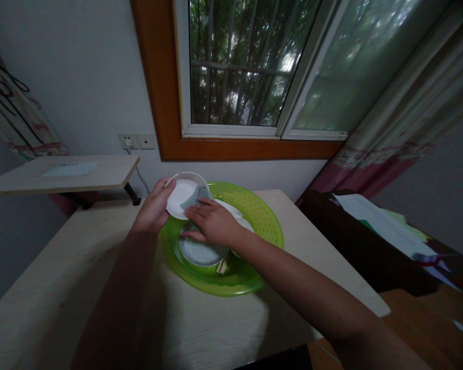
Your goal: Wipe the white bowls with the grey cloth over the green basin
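Tilted over the left part of a green plastic basin (270, 221) is a white dish (179, 198), gripped at its left rim by my left hand (154, 205). My right hand (216, 221) presses a grey cloth (197, 195) against the dish's inner face, fingers closed over the cloth. Beneath my right hand, a round whitish plate (202, 253) lies in the basin. More white dishes (228, 208) sit behind and to the right of that hand, partly covered by it. Light wooden sticks, which look like chopsticks (221, 266), poke out beside the plate.
The basin stands on a pale wooden table (212, 326). A raised shelf (108, 172) with a paper label is on the left, near a wall socket (128, 141) with a plugged cable. Behind is a window (250, 67). Papers (386, 226) lie on dark furniture at right.
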A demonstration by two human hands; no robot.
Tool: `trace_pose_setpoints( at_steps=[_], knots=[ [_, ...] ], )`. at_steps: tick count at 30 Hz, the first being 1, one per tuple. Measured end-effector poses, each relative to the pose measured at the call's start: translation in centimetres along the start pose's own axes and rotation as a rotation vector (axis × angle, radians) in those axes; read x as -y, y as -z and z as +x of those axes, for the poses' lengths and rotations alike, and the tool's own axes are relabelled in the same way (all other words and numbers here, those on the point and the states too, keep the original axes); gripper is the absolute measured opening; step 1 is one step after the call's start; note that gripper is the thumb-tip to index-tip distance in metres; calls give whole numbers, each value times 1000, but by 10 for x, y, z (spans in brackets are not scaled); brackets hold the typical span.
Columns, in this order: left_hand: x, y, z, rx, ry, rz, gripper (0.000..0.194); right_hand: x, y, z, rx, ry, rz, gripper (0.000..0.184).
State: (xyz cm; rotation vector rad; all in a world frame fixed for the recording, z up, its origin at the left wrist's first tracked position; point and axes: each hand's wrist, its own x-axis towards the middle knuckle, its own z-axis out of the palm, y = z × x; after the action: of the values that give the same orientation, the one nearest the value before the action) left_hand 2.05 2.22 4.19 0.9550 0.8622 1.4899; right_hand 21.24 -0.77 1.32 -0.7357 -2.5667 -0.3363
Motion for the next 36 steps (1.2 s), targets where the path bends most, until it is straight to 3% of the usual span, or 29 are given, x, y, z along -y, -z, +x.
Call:
trace_pose_setpoints(
  at_steps=[9,22,30,36],
  knots=[
    [-9,13,0,65,12,143,45,-2,2,-1,-11,-66,-137,65],
    [-3,8,1,-21,-51,68,42,3,0,-2,48,43,65,53],
    [-8,12,3,-42,-59,49,45,-2,1,-2,-57,-59,57,41],
    [-5,11,4,-33,-61,67,42,-6,-3,-2,-21,-114,-6,38]
  ],
)
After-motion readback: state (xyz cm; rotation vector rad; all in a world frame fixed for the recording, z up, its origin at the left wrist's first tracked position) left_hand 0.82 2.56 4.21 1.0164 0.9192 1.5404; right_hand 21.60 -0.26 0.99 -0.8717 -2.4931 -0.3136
